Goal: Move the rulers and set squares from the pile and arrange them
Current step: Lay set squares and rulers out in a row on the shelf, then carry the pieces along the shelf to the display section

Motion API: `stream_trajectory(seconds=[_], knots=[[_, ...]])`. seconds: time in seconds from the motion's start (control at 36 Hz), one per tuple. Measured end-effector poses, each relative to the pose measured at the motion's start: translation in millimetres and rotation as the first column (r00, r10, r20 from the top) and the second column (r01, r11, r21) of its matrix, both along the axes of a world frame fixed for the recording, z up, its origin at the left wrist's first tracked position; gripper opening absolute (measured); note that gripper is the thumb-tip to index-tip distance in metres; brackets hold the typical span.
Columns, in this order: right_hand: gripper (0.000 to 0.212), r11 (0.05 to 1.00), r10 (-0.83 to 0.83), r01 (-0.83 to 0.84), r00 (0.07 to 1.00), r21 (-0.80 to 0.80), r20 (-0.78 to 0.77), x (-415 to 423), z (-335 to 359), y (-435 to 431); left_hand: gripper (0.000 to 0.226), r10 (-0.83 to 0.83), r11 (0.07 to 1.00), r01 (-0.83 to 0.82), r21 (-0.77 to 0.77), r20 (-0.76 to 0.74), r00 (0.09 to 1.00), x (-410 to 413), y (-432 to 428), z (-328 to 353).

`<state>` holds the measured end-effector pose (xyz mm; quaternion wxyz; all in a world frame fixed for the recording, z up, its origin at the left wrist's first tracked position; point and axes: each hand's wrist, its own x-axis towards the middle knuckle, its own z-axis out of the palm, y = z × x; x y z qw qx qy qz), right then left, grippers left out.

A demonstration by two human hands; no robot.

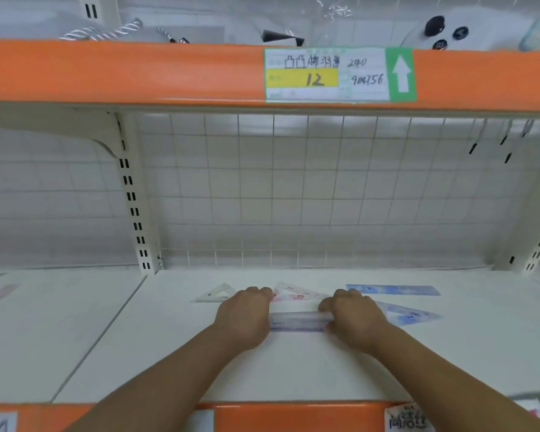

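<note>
Bridging left hand (pixel 243 319), right hand (pixel 356 322), ruler (pixel 296 321), ends seemingly under fingers (pixel 326 305)

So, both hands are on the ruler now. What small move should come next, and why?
Probably settle the purple ruler flat on the shelf, in front of the pink set square, then let go. The left hand and right hand grip its ends, and the white set square, blue ruler and blue set square already lie apart nearby.

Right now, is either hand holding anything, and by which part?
The purple ruler is held by its two ends: the left hand grips the left end, the right hand the right end. It lies on the shelf.
</note>
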<state>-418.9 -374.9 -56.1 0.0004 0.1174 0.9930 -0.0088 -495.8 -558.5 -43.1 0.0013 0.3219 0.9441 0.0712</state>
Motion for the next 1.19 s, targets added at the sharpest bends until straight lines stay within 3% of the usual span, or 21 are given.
stream_trajectory(seconds=[0.39, 0.5, 0.64, 0.94, 1.19], knots=[[0.033, 0.995, 0.04, -0.039, 0.999, -0.089, 0.009, -7.7, -5.7, 1.8, 0.044, 0.076, 0.997, -0.076, -0.002, 0.021, 0.997, 3.0, -6.8, -3.9], [0.04, 0.996, 0.035, -0.032, 0.999, -0.086, 0.032, -9.7, -6.5, 4.4, 0.043, 0.081, 0.997, -0.081, -0.005, 0.025, 0.996, 4.8, -5.7, -3.7], [0.029, 0.998, 0.045, -0.045, 0.999, -0.038, 0.018, -10.6, -12.1, 5.7, 0.043, 0.089, 0.996, -0.089, -0.011, 0.03, 0.996, 5.1, -6.5, -4.4], [0.027, 0.997, 0.077, -0.077, 0.997, -0.005, 0.023, -9.4, -12.8, 4.0, 0.045, 0.095, 0.995, -0.095, 0.001, 0.044, 0.994, 2.4, -10.6, -6.2], [0.041, 0.995, 0.101, -0.101, 0.995, -0.003, 0.008, -13.2, -6.1, -5.3, 0.045, 0.099, 0.995, -0.1, 0.014, 0.029, 0.995, 2.5, -14.0, -7.2]])
